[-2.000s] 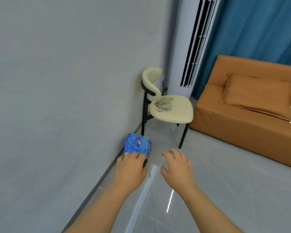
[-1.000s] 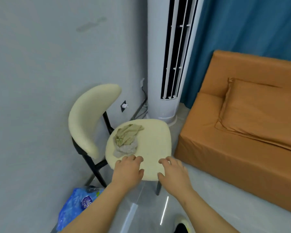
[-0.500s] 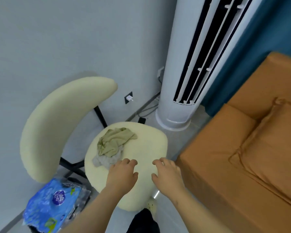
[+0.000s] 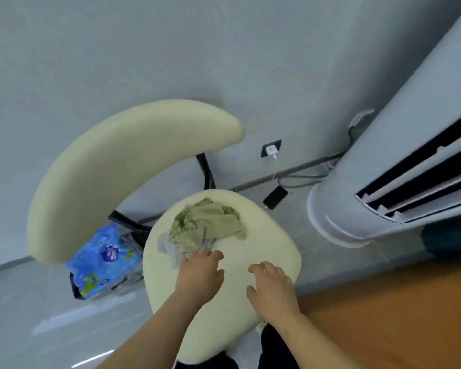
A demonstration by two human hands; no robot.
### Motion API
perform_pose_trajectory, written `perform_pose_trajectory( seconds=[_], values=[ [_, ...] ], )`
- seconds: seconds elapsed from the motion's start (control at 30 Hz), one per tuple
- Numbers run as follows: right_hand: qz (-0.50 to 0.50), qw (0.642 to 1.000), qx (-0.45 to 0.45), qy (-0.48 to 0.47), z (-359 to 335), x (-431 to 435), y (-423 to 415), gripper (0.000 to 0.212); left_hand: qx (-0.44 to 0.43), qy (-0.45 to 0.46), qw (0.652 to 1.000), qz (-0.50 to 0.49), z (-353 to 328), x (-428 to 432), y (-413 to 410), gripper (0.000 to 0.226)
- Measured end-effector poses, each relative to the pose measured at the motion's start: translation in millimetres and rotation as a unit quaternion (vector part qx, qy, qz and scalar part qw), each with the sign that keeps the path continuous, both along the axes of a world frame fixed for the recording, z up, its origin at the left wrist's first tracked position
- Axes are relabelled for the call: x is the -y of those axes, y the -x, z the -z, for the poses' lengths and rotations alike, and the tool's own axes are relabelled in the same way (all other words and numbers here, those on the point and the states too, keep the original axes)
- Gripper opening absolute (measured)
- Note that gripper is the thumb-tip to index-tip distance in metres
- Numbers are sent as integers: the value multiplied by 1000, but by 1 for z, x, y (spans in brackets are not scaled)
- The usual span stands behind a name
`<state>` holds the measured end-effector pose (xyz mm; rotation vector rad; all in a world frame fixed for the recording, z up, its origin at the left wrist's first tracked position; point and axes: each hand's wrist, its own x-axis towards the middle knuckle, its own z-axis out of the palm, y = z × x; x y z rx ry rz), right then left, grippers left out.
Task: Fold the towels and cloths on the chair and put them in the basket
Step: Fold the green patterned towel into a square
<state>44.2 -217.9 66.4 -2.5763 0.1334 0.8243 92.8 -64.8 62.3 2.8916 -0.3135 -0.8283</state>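
Newly: person had reached cream padded chair (image 4: pixel 266 235).
Cloths: crumpled olive-green cloth (image 4: pixel 208 225) over grey cloth (image 4: pixel 171 249), on its seat.
Left hand (image 4: pixel 200 272): fingers spread, at grey cloth.
Right hand (image 4: pixel 270 286): fingers spread, empty.
Folding: unstarted.

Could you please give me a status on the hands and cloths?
Left hand open, touching the edge of the crumpled grey cloth. Right hand open over the cream padded chair seat. Olive-green crumpled cloth lies on the grey one, unfolded. Nothing blocks them.
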Motion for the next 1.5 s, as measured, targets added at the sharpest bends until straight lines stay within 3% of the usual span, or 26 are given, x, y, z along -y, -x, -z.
perform_pose_trajectory(
  seconds=[0.27,0.4,0.47,0.57,0.67,0.83,0.93,1.07,1.17,1.27,1.37,1.4,1.5],
  values=[
    [-138,990,21,3,67,35,-58,41,41,7,992,-121,71,21,-2,37],
    [-192,980,52,-5,101,30,-85,41,270,69,948,-157,102,5,-13,29],
    [-207,975,80,-9,117,23,-96,41,316,57,931,-173,113,-4,-22,37],
    [-239,964,113,-19,136,16,-104,41,318,71,928,-181,142,-17,-28,41],
    [-266,954,131,-36,152,21,-99,44,309,74,931,-178,171,-26,-22,26],
    [-279,946,139,-85,173,39,-88,45,351,-10,928,-129,178,-23,-10,28],
    [-276,942,148,-120,183,56,-75,45,390,-13,908,-156,170,-8,2,19],
    [-246,944,139,-170,195,87,-54,44,480,67,849,-212,157,34,34,8],
    [-237,944,123,-195,197,97,-42,46,498,163,807,-272,151,65,65,11],
    [-250,941,119,-195,197,97,-39,49,421,330,727,-430,151,82,92,20],
    [-261,940,107,-191,196,99,-40,49,348,452,580,-582,165,82,107,17],
    [-267,939,107,-189,197,100,-40,49,319,458,548,-623,171,79,111,16],
    [-283,936,112,-180,199,100,-38,50,231,451,523,-685,182,76,115,12]
  ],
)
